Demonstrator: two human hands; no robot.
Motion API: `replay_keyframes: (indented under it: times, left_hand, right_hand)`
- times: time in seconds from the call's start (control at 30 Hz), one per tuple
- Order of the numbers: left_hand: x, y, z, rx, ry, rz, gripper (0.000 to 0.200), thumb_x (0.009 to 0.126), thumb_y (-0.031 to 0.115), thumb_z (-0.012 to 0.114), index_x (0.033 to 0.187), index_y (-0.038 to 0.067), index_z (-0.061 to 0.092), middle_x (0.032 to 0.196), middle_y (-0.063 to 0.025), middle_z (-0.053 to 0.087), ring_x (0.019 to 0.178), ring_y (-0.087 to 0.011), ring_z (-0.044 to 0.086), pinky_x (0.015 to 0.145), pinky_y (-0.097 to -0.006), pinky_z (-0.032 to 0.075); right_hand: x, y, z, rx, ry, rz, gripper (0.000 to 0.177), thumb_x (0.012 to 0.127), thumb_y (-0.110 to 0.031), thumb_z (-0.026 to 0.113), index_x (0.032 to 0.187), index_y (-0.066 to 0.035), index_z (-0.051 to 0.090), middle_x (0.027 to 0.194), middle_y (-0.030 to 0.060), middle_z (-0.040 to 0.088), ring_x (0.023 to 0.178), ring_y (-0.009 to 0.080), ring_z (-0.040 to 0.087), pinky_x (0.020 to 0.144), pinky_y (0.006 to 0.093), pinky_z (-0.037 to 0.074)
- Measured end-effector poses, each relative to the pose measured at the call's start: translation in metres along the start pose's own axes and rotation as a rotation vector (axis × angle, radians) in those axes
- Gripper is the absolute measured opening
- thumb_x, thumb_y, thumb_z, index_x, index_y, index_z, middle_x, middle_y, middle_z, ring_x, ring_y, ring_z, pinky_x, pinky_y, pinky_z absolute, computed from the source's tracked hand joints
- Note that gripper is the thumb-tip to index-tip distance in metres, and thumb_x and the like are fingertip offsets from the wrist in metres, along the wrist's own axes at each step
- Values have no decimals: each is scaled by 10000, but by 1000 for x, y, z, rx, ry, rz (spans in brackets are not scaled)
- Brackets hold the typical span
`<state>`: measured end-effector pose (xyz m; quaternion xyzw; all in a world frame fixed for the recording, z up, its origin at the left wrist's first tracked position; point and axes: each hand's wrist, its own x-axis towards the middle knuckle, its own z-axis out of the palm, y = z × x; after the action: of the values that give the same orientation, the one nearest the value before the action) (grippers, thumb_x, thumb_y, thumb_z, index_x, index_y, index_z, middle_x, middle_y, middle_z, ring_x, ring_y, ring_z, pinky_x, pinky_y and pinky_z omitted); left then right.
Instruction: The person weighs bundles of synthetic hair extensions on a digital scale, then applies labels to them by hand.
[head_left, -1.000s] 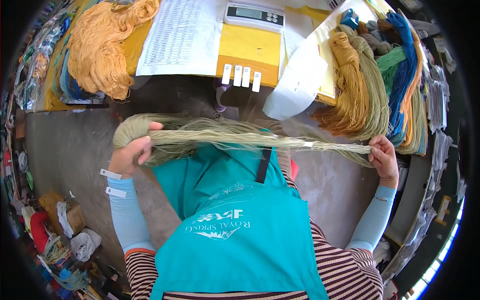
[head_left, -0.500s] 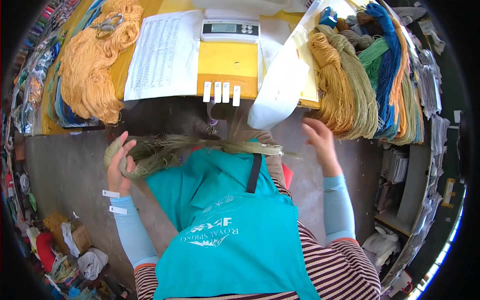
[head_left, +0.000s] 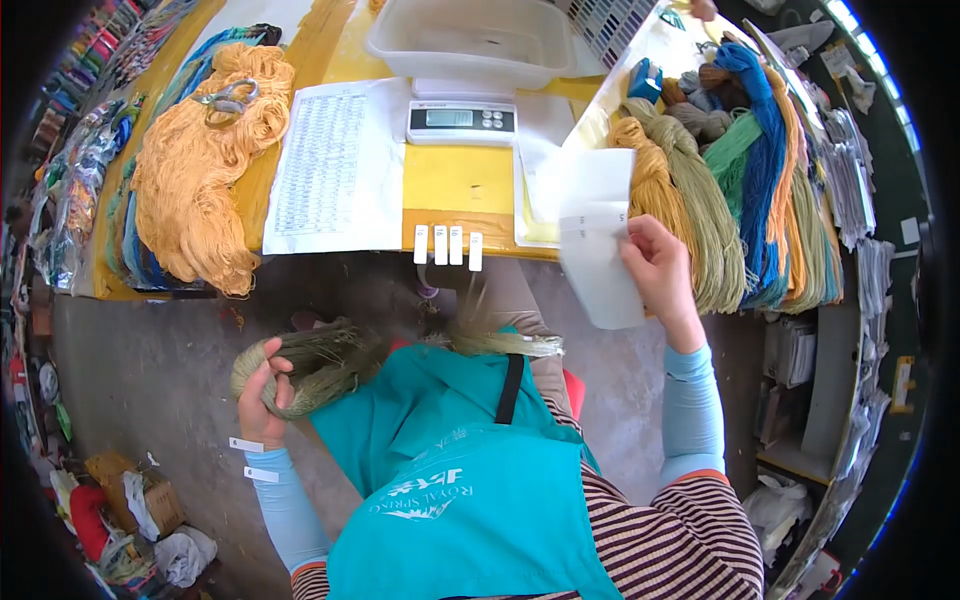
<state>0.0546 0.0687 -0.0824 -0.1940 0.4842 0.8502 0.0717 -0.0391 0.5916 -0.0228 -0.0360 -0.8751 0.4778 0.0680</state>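
Observation:
My left hand (head_left: 265,398) is hooked through the looped end of an olive-green skein of thread (head_left: 325,362), fingers curled around the strands. The skein stretches right across my lap, its pale loose ends lying over the teal apron (head_left: 450,490). My right hand (head_left: 658,265) pinches the right edge of a thin whitish sheet (head_left: 600,265), which hangs down past the table's front edge. Just right of that hand, golden and olive skeins (head_left: 690,190) drape over the edge. A digital scale (head_left: 462,122) sits mid-table; its reading is too faint to tell.
A printed list (head_left: 330,165) lies left of the scale, beside orange thread (head_left: 195,180) with scissors (head_left: 228,100) on top. Behind the scale stands a translucent bin (head_left: 470,40). Several white labels (head_left: 448,246) line the table edge. Another person's hand (head_left: 703,10) shows at the top right.
My right hand has moved up and taken hold of the white sheet, which has shifted and swung. My left hand with the skein is slightly lower and to the right. More of the bin shows.

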Motion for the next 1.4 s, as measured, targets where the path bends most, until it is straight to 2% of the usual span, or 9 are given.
replay_keyframes:
  times: [0.13, 0.27, 0.53, 0.77, 0.87, 1.1, 1.23, 1.33, 1.4]
  left_hand:
    - [4, -5, 4, 10, -12, -13, 357, 926, 140, 569, 1245, -18, 590, 903, -97, 682, 482, -91, 476, 441, -210, 352]
    - [6, -7, 6, 16, -17, -24, 359, 925, 152, 571, 1238, -23, 591, 895, -95, 680, 484, -94, 474, 445, -210, 350]
    - [10, -10, 16, 38, 2, -78, 370, 912, 167, 582, 1223, -34, 595, 884, -99, 683, 503, -99, 484, 460, -219, 361]
    - [12, -14, 26, 5, -34, -87, 377, 908, 161, 581, 1226, -41, 595, 886, -102, 690, 498, -101, 482, 459, -216, 362]
    - [15, -16, 27, -9, -40, -87, 415, 910, 165, 578, 1270, -42, 567, 883, -98, 690, 498, -95, 480, 455, -215, 359]
    - [20, -18, 46, -186, -254, -38, 484, 905, 175, 586, 1343, -20, 515, 1017, -99, 704, 509, -81, 472, 485, -222, 370]
    - [29, -20, 87, 12, -356, 98, 521, 869, 190, 666, 1333, -2, 524, 1211, -160, 639, 579, -94, 471, 517, -213, 387]
    - [22, -10, 118, -69, -387, 234, 501, 837, 160, 703, 1288, 6, 548, 1125, -127, 635, 589, -97, 491, 529, -215, 402]
    - [11, -4, 128, -46, -196, 294, 400, 831, 117, 709, 1195, 13, 581, 993, -77, 630, 592, -88, 494, 536, -216, 409]
  right_hand:
    - [10, -24, -8, -78, -25, -266, 143, 890, -16, 593, 1027, 17, 618, 657, 29, 559, 617, 55, 488, 576, 236, 431]
    - [41, 21, -13, -8, -38, 75, 163, 874, -56, 601, 1001, 42, 628, 726, 9, 619, 620, 52, 517, 565, 222, 411]
    - [71, 35, -4, 201, -170, 379, 90, 865, -101, 625, 873, -13, 636, 705, -14, 574, 598, 70, 521, 510, 220, 404]
    - [75, 35, 4, 379, -172, 412, 148, 884, -136, 660, 946, -3, 643, 768, -7, 620, 628, 56, 549, 540, 207, 429]
    - [73, 33, 12, 512, -235, 402, 157, 883, -114, 676, 978, 7, 644, 810, 1, 647, 665, 51, 574, 594, 201, 461]
    - [43, -76, 9, 99, -381, -195, 87, 894, -14, 646, 961, -1, 592, 770, -33, 566, 721, 6, 498, 639, 201, 450]
    - [36, -132, 44, 458, -639, -138, 82, 921, -24, 640, 972, -14, 577, 803, -49, 549, 746, 10, 492, 655, 202, 443]
    - [35, -148, 87, 537, -801, -93, 83, 932, -23, 623, 1006, -16, 585, 828, -42, 578, 753, 12, 507, 650, 200, 441]
    - [31, -147, 120, 561, -847, -100, 77, 938, -25, 613, 1011, -19, 589, 827, -43, 590, 738, 7, 509, 636, 201, 439]
